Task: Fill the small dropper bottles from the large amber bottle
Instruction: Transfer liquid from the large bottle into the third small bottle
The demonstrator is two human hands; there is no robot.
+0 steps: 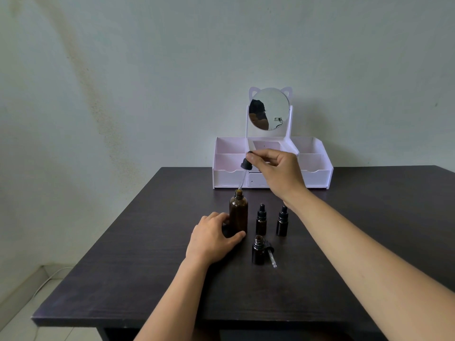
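The large amber bottle [238,212] stands uncapped on the dark table [147,267]. My left hand [211,238] grips its lower body. My right hand [275,168] pinches the black bulb of a long dropper [242,173], held above the bottle with its glass tip at the bottle's mouth. Two small capped dropper bottles [261,220] [282,221] stand right of the large one. A third small bottle [258,251] stands open nearer to me, its own dropper cap [270,253] lying on the table beside it.
A white organiser [270,168] with compartments, a drawer and a round cat-ear mirror [268,109] stands at the table's far edge against the wall. A white cable [49,279] runs along the floor at the left.
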